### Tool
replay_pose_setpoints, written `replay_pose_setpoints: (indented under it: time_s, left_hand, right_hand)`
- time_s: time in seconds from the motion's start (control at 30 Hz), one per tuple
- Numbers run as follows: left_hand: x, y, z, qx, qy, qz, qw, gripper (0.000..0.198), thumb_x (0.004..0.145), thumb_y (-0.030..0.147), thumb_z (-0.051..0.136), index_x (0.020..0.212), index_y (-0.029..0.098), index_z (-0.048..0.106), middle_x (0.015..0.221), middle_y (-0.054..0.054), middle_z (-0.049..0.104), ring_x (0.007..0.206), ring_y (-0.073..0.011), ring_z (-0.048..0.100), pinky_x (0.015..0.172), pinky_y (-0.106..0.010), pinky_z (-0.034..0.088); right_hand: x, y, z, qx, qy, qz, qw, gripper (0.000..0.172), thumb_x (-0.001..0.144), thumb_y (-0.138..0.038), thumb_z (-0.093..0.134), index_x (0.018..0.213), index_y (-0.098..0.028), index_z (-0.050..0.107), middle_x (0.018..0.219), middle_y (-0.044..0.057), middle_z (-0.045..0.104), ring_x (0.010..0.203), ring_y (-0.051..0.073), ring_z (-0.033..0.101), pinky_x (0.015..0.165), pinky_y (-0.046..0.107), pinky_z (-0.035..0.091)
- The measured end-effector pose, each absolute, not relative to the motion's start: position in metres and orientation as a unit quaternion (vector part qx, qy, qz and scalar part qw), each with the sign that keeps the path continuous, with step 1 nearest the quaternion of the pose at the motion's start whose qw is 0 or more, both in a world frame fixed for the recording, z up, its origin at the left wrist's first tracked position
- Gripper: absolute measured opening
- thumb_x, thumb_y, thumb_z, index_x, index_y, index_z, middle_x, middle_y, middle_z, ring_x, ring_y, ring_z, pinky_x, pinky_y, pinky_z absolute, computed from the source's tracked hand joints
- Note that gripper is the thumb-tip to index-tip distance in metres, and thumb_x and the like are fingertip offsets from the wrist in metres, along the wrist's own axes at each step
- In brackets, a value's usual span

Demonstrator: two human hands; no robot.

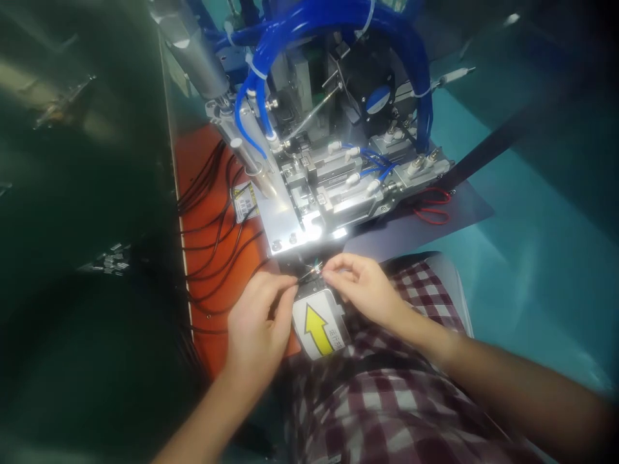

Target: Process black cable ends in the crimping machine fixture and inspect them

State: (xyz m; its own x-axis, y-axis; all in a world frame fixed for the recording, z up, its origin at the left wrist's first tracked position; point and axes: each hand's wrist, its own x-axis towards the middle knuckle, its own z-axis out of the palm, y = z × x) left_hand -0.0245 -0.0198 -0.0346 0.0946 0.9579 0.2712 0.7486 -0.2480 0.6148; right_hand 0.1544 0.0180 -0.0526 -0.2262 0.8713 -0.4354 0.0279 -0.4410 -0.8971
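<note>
Our checked clothes (387, 412) are nearest, then a white sign (300, 317) with a yellow arrow (318, 333). Just past it, our left hand (258, 316) pinches a thin wire (306, 276) and our right hand (362, 283) pinches its bright end. Black cords (202, 182) lie left on the orange worktop (194, 147). Beyond, the shiny machine (345, 177) sits under fat blue tubes (300, 29).
</note>
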Motion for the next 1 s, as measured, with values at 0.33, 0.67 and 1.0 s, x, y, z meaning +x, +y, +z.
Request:
replay_pose_setpoints:
  time_s: [0.33, 0.67, 1.0]
  left_hand:
    - [-0.026, -0.015, -0.033, 0.762, 0.548, 0.303, 0.166, 0.021, 0.086, 0.004, 0.057, 0.100, 0.015, 0.067, 0.085, -0.001, 0.060, 0.078, -0.0077, 0.057, 0.069, -0.017, 0.046]
    - [-0.028, -0.010, -0.032, 0.752, 0.565, 0.285, 0.183, 0.020, 0.086, 0.007, 0.056, 0.099, 0.018, 0.068, 0.080, 0.001, 0.055, 0.072, -0.0080, 0.055, 0.063, -0.018, 0.044]
    - [-0.032, -0.009, -0.030, 0.766, 0.554, 0.263, 0.194, 0.028, 0.088, 0.007, 0.050, 0.107, 0.020, 0.068, 0.085, -0.001, 0.053, 0.076, -0.0099, 0.056, 0.063, -0.020, 0.046]
  right_hand:
    - [0.156, 0.018, -0.060, -0.499, -0.452, 0.663, 0.329, 0.012, 0.086, -0.029, 0.057, 0.082, -0.018, 0.055, 0.055, -0.007, 0.044, 0.047, 0.008, 0.037, 0.045, 0.022, 0.028]
    - [0.158, 0.022, -0.062, -0.504, -0.498, 0.633, 0.312, 0.012, 0.088, -0.029, 0.053, 0.082, -0.019, 0.054, 0.060, -0.005, 0.046, 0.050, 0.009, 0.040, 0.048, 0.024, 0.031]
    - [0.158, 0.025, -0.059, -0.513, -0.613, 0.505, 0.324, 0.009, 0.088, -0.019, 0.051, 0.081, -0.017, 0.056, 0.076, 0.002, 0.059, 0.066, 0.014, 0.054, 0.062, 0.027, 0.043]
